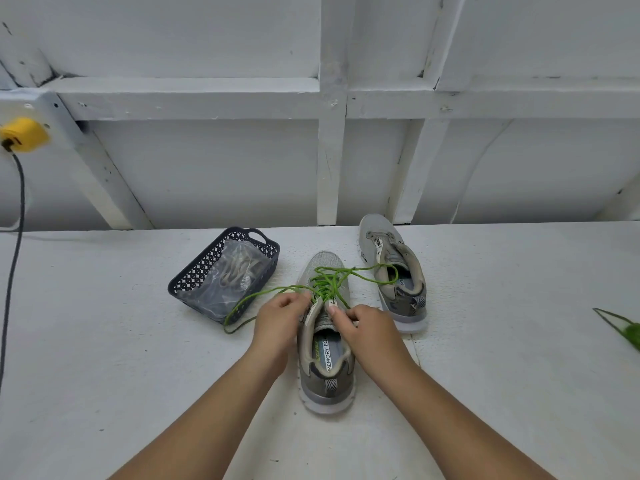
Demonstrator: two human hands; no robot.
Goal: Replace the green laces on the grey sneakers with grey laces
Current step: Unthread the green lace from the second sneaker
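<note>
- Two grey sneakers sit on the white surface [519, 341]: the near sneaker [325, 341] lies between your forearms with its heel toward you, and the far sneaker [393, 271] rests just beyond it to the right, already stripped of any lace.
- You look to be in the unlacing step on the near sneaker; its green lace [323, 284] is loosened into slack loops over the eyelets, one tail running left across the surface in front of the basket [194, 277], the other arching over into the far sneaker's opening.
- Your left hand [280, 322] has its grip pinched at the left eyelet row near the tongue, on lace or the shoe's edge, I cannot tell which.
- Your right hand [370, 329] has its grip curled at the right side of the tongue, apparently pinching the lace there.
- Next you would need to draw the lace out crossing by crossing, steadying the upper so the shoe does not slide.
- The grey laces [239, 268] wait in a clear bag inside the dark basket, untouched.
</note>
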